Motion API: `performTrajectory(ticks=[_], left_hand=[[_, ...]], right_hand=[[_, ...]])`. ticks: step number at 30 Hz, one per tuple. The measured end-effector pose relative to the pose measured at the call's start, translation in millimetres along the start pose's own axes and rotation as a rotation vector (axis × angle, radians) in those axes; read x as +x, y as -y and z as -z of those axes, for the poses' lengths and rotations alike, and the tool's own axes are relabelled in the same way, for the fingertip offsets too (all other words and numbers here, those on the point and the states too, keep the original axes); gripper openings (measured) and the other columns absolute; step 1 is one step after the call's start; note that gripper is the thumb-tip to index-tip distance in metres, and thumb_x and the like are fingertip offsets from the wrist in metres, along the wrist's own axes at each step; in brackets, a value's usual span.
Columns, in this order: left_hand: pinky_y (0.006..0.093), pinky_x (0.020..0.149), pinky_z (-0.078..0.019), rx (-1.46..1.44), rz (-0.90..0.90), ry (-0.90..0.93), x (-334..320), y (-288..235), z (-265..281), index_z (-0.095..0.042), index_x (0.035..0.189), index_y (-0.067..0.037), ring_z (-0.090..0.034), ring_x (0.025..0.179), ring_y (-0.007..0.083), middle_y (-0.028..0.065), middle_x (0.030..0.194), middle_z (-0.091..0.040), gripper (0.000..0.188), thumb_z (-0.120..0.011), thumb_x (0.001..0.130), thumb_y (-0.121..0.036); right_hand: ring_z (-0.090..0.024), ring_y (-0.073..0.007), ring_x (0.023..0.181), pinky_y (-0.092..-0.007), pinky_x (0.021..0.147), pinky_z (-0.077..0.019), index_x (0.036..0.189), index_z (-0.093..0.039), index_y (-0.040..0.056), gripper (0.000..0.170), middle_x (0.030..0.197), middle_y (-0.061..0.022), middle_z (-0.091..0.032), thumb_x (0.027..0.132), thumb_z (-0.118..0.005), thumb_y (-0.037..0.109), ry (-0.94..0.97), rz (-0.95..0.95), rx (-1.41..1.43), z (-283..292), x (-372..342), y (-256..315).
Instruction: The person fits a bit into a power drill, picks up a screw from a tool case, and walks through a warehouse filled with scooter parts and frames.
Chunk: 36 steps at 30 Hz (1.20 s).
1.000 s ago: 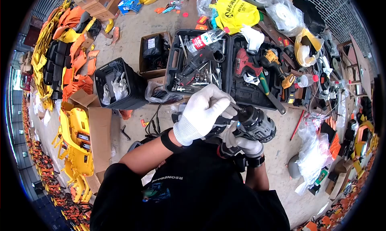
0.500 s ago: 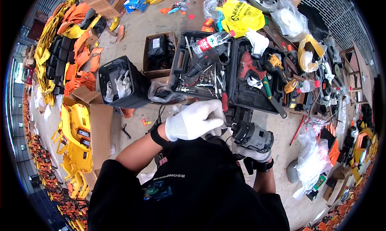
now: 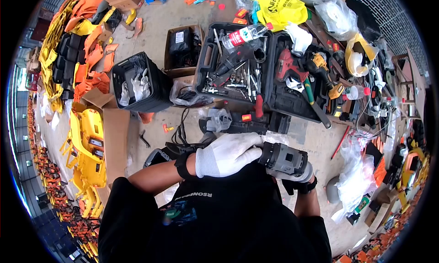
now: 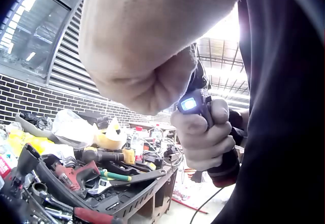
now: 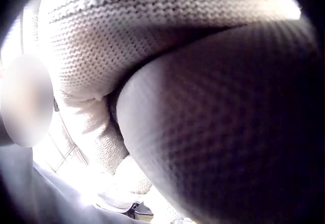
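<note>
Drill (image 3: 286, 160), stubby and grey with black bands, is just right of centre in the head view, its barrel lying nearly sideways; in the left wrist view a small lamp (image 4: 188, 104) glows on it, and the dark grip ends in red. Right hand (image 4: 205, 137), in a white glove, has its fingers wrapped round that grip. Left hand (image 3: 228, 155), gloved too, bends its fingers at the nose, covering it, so I can't tell whether they grip anything. Above centre there's an open black case (image 3: 231, 96) crammed with metal tools, a bottle (image 3: 246, 35) lying across it, and a red handle (image 3: 259, 106) at its lower edge. Black crate (image 3: 148, 96) with white gloves stands upper left; a crumpled clear bag (image 3: 354, 180) slumps at the right
</note>
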<state>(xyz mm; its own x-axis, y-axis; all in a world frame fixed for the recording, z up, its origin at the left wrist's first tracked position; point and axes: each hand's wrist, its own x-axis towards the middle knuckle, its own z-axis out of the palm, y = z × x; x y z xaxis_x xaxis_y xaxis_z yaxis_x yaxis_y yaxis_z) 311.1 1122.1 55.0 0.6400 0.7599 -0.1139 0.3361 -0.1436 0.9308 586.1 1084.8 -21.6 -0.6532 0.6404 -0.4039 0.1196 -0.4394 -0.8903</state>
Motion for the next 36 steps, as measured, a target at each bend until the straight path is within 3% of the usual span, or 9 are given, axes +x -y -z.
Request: performTrajectory(ticks=[8, 10, 17, 18, 20, 22, 26, 33, 36], left_hand=[[0.0421, 0.09, -0.0486, -0.01, 0.066, 0.135, 0.1, 2.1, 6.8, -0.054, 0.116, 0.0, -0.061, 0.103, 0.0372, 0.0195, 0.105, -0.064, 0.031, -0.052, 0.093, -0.021], [0.0422, 0.092, -0.0484, -0.034, 0.091, 0.15, 0.6, -1.4, 10.0, -0.054, 0.117, 0.0, -0.061, 0.105, 0.0371, 0.0198, 0.108, -0.064, 0.032, -0.053, 0.093, -0.021], [0.0423, 0.092, -0.0487, -0.038, 0.014, 0.146, -1.1, 0.0, 10.8, -0.053, 0.121, 0.0, -0.061, 0.105, 0.0376, 0.0195, 0.108, -0.065, 0.035, -0.055, 0.09, -0.016], [0.0423, 0.092, -0.0487, -0.041, 0.016, 0.145, -1.8, -0.1, 9.8, -0.053, 0.121, 0.0, -0.061, 0.105, 0.0376, 0.0195, 0.108, -0.065, 0.035, -0.055, 0.09, -0.016], [0.0389, 0.08, -0.0528, -0.04, -0.025, 0.032, -4.2, -0.5, 6.5, -0.056, 0.118, -0.001, -0.066, 0.089, 0.0343, 0.0174, 0.097, -0.068, 0.034, -0.059, 0.087, -0.014], [0.0368, 0.073, -0.0527, -0.039, -0.009, 0.02, -6.0, 1.5, 5.0, -0.059, 0.114, 0.0, -0.066, 0.079, 0.0313, 0.0164, 0.091, -0.068, 0.032, -0.06, 0.085, -0.013], [0.0319, 0.059, -0.0502, -0.094, -0.044, -0.066, -7.5, 2.1, 3.0, -0.064, 0.102, 0.0, -0.063, 0.06, 0.0234, 0.0142, 0.081, -0.067, 0.024, -0.063, 0.08, -0.011], [0.0319, 0.061, -0.0509, -0.125, 0.068, -0.064, -9.8, -6.4, 3.5, -0.063, 0.099, 0.001, -0.064, 0.064, 0.0226, 0.0148, 0.081, -0.066, 0.021, -0.062, 0.08, -0.008], [0.0344, 0.058, -0.0492, -0.095, -0.041, -0.189, -10.5, -2.0, -2.2, -0.06, 0.09, -0.001, -0.062, 0.062, 0.0246, 0.0103, 0.073, -0.06, 0.017, -0.065, 0.075, -0.007]], right_hand=[[-0.065, -0.0232, 0.101, -0.0347, 0.089, -0.051, 0.122, -0.061, 0.0077, 0.052, 0.112, -0.0078, -0.067, 0.075, -0.081, 0.015, 0.026, 0.014, -0.09, 2.9, -2.1, -14.0], [-0.065, -0.0227, 0.102, -0.0347, 0.09, -0.0506, 0.124, -0.06, 0.0075, 0.055, 0.114, -0.0071, -0.067, 0.074, -0.082, 0.016, -0.004, 0.311, -0.56, 4.1, -0.3, -12.7], [-0.063, -0.0222, 0.108, -0.0345, 0.094, -0.0493, 0.129, -0.056, 0.0075, 0.061, 0.119, -0.0072, -0.065, 0.074, -0.082, 0.016, -0.029, 0.333, -0.671, 5.2, -6.9, -25.7], [-0.063, -0.0225, 0.109, -0.0346, 0.095, -0.0492, 0.13, -0.055, 0.0074, 0.063, 0.12, -0.0076, -0.064, 0.074, -0.082, 0.015, -0.026, 0.262, -0.43, 3.9, -8.5, -25.7], [-0.062, -0.0229, 0.11, -0.0348, 0.095, -0.049, 0.131, -0.055, 0.0072, 0.064, 0.121, -0.008, -0.064, 0.074, -0.082, 0.015, -0.023, 0.187, -0.19, 1.9, -9.1, -22.2], [-0.062, -0.0231, 0.111, -0.0348, 0.095, -0.0489, 0.133, -0.053, 0.0072, 0.067, 0.122, -0.0083, -0.064, 0.073, -0.082, 0.015, -0.022, 0.435, -0.495, 1.0, -5.9, -13.9], [-0.062, -0.0243, 0.103, -0.0327, 0.087, -0.0499, 0.123, -0.061, 0.0109, 0.061, 0.112, -0.0065, -0.066, 0.068, -0.084, 0.025, -0.062, 0.386, -0.693, 1.7, -6.1, -23.8], [-0.062, -0.022, 0.102, -0.0314, 0.084, -0.0497, 0.122, -0.062, 0.0126, 0.058, 0.114, -0.0049, -0.065, 0.069, -0.082, 0.025, -0.103, 0.388, -0.617, -4.8, -2.6, -12.8], [-0.063, -0.0219, 0.1, -0.0315, 0.083, -0.0503, 0.12, -0.063, 0.0125, 0.056, 0.113, -0.0051, -0.065, 0.069, -0.083, 0.025, -0.113, 0.385, -0.608, -6.0, -1.8, -15.8]])
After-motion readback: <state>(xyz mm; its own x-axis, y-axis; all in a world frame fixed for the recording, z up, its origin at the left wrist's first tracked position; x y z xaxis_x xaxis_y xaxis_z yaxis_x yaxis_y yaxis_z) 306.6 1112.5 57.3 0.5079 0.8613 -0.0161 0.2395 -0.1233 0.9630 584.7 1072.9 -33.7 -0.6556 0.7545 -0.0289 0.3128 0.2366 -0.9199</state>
